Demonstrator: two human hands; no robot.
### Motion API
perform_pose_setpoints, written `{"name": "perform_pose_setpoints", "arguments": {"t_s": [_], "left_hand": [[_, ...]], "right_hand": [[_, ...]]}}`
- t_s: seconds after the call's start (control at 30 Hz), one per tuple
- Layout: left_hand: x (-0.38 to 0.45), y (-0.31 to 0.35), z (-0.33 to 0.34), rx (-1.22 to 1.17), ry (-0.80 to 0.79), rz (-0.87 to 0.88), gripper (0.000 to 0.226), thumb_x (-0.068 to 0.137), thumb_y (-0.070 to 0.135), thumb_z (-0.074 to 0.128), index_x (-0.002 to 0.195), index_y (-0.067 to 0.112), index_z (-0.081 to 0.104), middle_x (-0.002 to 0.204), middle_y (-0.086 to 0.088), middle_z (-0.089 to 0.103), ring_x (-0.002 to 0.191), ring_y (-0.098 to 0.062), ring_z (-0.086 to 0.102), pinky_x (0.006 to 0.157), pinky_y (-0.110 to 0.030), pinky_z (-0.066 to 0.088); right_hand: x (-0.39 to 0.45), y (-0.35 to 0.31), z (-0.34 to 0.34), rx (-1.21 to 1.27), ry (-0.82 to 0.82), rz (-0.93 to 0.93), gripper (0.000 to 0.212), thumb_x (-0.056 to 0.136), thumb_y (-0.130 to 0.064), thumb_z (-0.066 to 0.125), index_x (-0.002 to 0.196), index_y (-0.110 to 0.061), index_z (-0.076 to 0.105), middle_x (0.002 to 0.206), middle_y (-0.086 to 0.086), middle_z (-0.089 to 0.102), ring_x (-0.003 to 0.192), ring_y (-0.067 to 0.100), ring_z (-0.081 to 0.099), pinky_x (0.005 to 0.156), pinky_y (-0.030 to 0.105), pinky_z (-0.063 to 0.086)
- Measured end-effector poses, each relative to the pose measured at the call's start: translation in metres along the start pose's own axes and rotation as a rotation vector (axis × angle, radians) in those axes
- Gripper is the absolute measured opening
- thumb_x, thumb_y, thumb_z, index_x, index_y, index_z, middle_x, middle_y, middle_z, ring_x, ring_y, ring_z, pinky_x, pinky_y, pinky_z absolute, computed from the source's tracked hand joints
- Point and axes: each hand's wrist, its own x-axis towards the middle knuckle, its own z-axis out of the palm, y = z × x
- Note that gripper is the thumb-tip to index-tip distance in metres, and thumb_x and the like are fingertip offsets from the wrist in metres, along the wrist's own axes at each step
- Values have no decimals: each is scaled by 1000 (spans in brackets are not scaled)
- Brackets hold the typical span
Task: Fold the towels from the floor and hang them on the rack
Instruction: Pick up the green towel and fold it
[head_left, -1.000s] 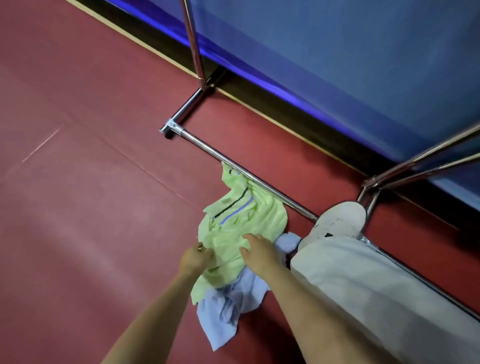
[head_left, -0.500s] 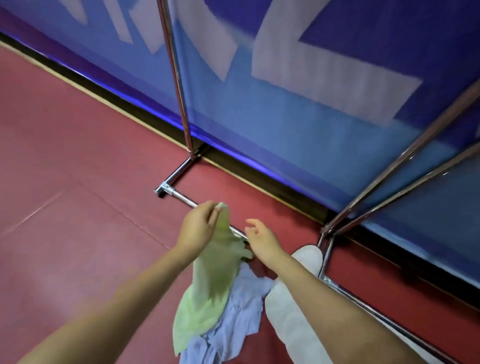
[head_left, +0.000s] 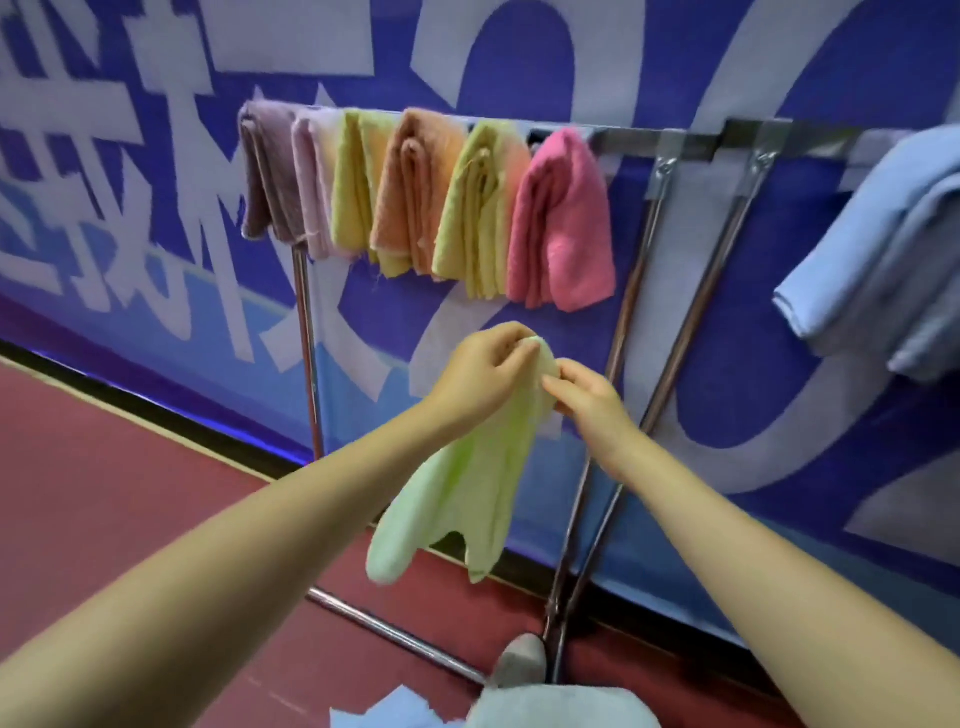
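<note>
Hands (head_left: 524, 379) pinch green towel (head_left: 467, 483) above red floor (head_left: 104, 493).

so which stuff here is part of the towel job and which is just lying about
Part of the job:
- light green towel, held by left hand and right hand
- rack, folded towels hanging on it
- pale blue towel on the floor

Lying about:
- blue banner
- shoe

light green towel (head_left: 467, 488) hangs limp below six folded towels (head_left: 426, 202) on rack (head_left: 675, 143).
</note>
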Motion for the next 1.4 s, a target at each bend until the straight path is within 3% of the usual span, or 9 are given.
{"name": "perform_pose_setpoints", "arguments": {"t_s": [0.13,0.27,0.53,0.77,0.9,0.97,1.17,1.33,1.4], "left_hand": [[11,58,23,-2,-12,109,16,96,14,53,95,10,68,87,3,68,81,-7,59,77,-23,43],[-5,89,68,-65,-50,104,18,97,15,52,94,7,68,88,-1,69,81,-12,60,76,-22,43],[-87,73,166,-257,-161,-225,18,98,16,51,98,12,69,92,7,65,85,-4,55,71,-1,36],[-163,26,204,-304,-325,-505,22,97,17,51,96,5,70,91,0,66,82,-8,55,65,-5,39],[-177,15,212,-412,-261,-744,18,97,19,51,93,10,67,92,-5,63,85,-17,56,75,-20,46],[-173,13,214,-385,-224,-738,20,97,19,50,84,16,64,91,-5,62,88,-18,55,81,-32,45],[-166,3,205,-474,-1,-873,21,92,18,51,74,21,63,77,6,59,75,-13,52,64,-24,42],[-160,-11,196,-561,148,-1001,14,97,26,51,84,21,56,77,7,53,92,-21,51,90,-38,45],[-160,-16,199,-583,151,-1058,18,95,28,51,78,23,53,78,4,53,93,-22,51,95,-43,46]], "right_hand": [[-36,-34,-52,-81,109,-48,8,92,-12,60,90,-5,58,75,6,52,65,6,48,59,20,39],[-81,-32,-95,-155,194,-16,8,90,-10,64,88,-5,58,71,3,54,60,4,48,55,18,39],[-174,50,-139,-263,295,193,18,86,-19,70,72,-15,58,62,-1,49,58,8,44,55,24,36],[-252,138,-134,-415,256,347,25,90,-21,65,66,-20,57,57,-9,48,53,-2,39,53,17,33],[-280,173,-132,-593,166,388,29,93,-26,59,71,-7,57,64,5,52,60,8,41,61,33,34],[-282,178,-130,-604,159,361,32,95,-24,57,70,-6,53,64,5,49,62,9,40,60,28,33],[-281,187,-134,-560,229,390,32,95,-25,57,65,-16,50,61,-6,43,59,3,40,61,25,32],[-278,189,-142,-492,346,433,29,93,-24,60,67,-12,53,60,-7,44,57,2,40,58,22,31],[-278,190,-142,-466,377,454,28,92,-23,61,70,-7,56,63,-6,45,59,3,40,58,21,31]]}}
